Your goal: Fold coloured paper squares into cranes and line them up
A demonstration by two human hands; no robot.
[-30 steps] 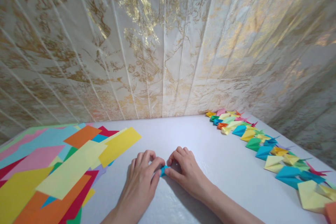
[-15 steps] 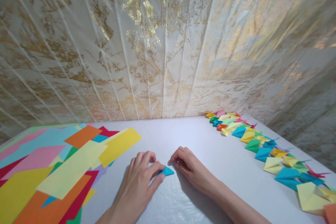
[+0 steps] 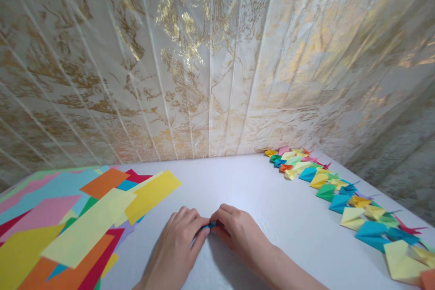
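Lying in an overlapping spread at the left of a white surface (image 3: pixel 190 186), loose coloured sheets (image 3: pixel 90 226) reach toward the middle, a bright yellow sheet (image 3: pixel 152 195) at their near-right edge, as seen from where I stand. Just beside them, the left hand (image 3: pixel 176 244) pinches a small blue folded paper (image 3: pixel 212 224) between thumb and forefinger. The blue piece sits low over the middle of the surface, between the two hands and mostly hidden by the fingers, so its full shape cannot be told. The right hand (image 3: pixel 238 231) meets it from the other side, thumb and curled fingers gripping its right end. It should prove almost weightless, stiffer where layers are doubled, yet easily creased or torn; a light fingertip hold at the edges, one at each end, would seem to suit it best. Well apart at the far right, folded paper shapes (image 3: pixel 340 203) in many colours stand in close rows, before a gold-patterned covering (image 3: pixel 210 63).
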